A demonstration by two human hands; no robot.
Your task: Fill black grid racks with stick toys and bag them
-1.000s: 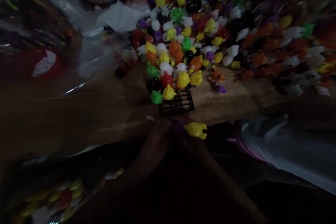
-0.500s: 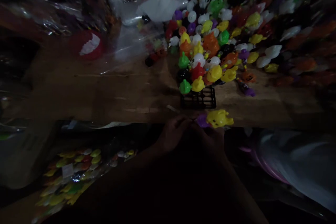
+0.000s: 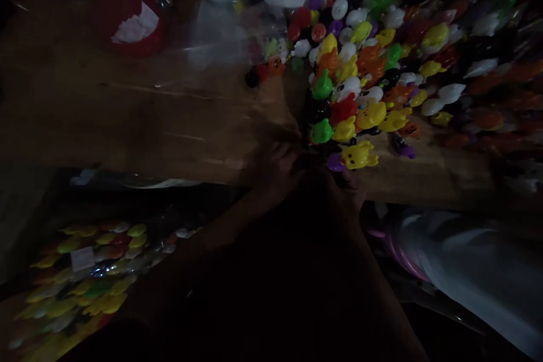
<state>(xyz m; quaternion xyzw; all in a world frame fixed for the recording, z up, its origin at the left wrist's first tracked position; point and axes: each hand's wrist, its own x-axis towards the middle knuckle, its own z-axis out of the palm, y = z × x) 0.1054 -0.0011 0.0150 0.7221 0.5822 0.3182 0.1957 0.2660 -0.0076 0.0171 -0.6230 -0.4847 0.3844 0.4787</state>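
Note:
A yellow toy figure with ears and a purple lower part (image 3: pixel 360 155) lies sideways in my right hand (image 3: pixel 350 186), whose fingers are closed around its purple end. Bent and closed, the fingers of my left hand (image 3: pixel 282 167) are at the front left of a cluster of toys; shadow hides what they hold. Beside both hands stand a green toy (image 3: pixel 321 131), a yellow toy (image 3: pixel 344 129) and a red toy (image 3: pixel 344 107), packed close together. The black grid rack under them is almost lost in the dark.
Many loose coloured toys (image 3: pixel 435 37) cover the table's right side. A red bowl (image 3: pixel 150 39) with white material stands at the left, near a clear plastic bag (image 3: pixel 216 39). Below the wooden table (image 3: pixel 169 141) are bagged toys (image 3: pixel 102 288) and a pale sack (image 3: pixel 458 271).
Both hands have moved forward from the table edge to the rack, taking the yellow and purple toy along. My left hand has come apart from the toy. The view has shifted too.

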